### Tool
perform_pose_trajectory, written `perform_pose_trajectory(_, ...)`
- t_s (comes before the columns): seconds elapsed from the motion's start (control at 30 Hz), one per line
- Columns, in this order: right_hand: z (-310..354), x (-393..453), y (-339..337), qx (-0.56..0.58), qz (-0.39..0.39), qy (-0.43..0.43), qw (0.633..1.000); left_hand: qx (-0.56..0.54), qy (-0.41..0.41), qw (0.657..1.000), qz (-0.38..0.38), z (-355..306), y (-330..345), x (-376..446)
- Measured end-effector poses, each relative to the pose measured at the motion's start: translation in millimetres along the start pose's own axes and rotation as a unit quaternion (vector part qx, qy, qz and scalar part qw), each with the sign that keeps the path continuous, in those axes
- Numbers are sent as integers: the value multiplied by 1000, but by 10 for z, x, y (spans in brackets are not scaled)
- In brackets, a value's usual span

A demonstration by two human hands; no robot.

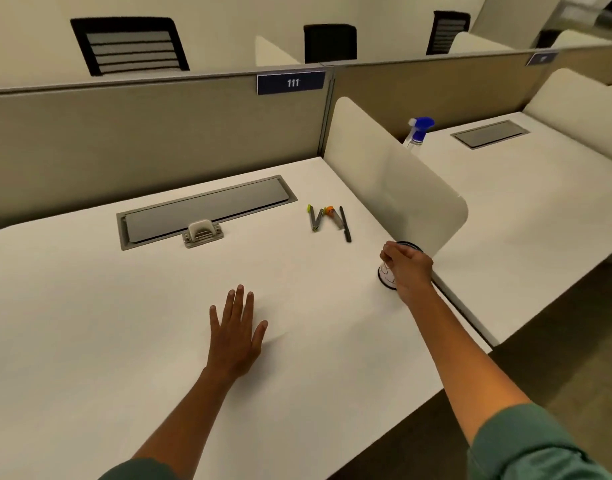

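My left hand [237, 332] lies flat on the white desk [90, 323], fingers straight and spread. My right hand [406, 266] reaches to the desk's right edge and curls round a white cup with a black rim [387, 276] beside the side divider; the hand hides most of the cup. Further back lie several pens and markers [327, 220] in a loose cluster, one with an orange cap, one black.
A grey cable-tray lid [207, 211] with a small beige clip [202, 232] is set into the desk. A curved side divider [394, 181] stands on the right. A blue-topped spray bottle [418, 131] stands on the neighbouring desk. A rear partition carries a sign "111" [291, 82].
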State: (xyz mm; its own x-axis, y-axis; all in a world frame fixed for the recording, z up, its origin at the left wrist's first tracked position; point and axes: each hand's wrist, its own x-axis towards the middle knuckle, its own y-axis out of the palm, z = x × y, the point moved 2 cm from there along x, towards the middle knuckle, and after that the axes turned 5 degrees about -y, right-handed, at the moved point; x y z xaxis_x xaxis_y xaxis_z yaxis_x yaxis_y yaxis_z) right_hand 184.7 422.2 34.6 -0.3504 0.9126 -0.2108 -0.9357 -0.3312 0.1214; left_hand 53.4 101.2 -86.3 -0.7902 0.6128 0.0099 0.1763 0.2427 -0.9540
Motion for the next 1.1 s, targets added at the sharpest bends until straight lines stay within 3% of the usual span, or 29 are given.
perform_pose_trajectory(0.17, 134, 490, -400, -174, -71, -60, 980, 4, 3, 1000, 6, -159, 38, 152)
perform_pose_trajectory(0.27, 202, 615, -471, -313, -45, -126, 940, 14, -8, 1000, 5, -150, 17, 227)
perform_pose_trajectory(0.47, 140, 829, -481, -427, 25, -184, 885, 27, -37, 999, -6, -40, -26, 275)
perform_pose_trajectory(0.73, 60, 942, -441, -488, 25, -242, 838, 30, -60, 998, -6, -1, -43, 275)
perform_pose_trajectory(0.93, 128, 616, -225, -411, 15, -310, 857, 25, -81, 996, 0, 70, -84, 233)
perform_pose_trajectory(1.1, -384, 65, 168, -375, 160, -349, 844, 29, -108, 994, 6, 270, -109, 100)
